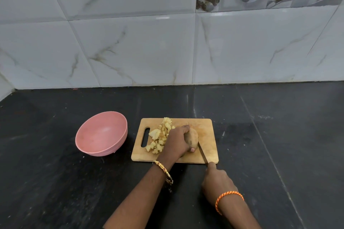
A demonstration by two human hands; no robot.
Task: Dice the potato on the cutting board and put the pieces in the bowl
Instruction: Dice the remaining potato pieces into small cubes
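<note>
A wooden cutting board (207,132) lies on the dark counter. On its middle sits a brown potato piece (193,138), and my left hand (176,143) grips it from above with curled fingers. My right hand (216,179), just off the board's near edge, holds a knife (202,153) by the handle; the blade touches the potato's right side. A heap of pale diced potato pieces (160,136) lies on the board's left part, near the handle slot. The pink bowl (101,134) stands left of the board with nothing visible in it.
The black stone counter (270,145) spreads around the board and bowl. A white marbled tile wall (167,46) rises behind it, with a corner at the far left.
</note>
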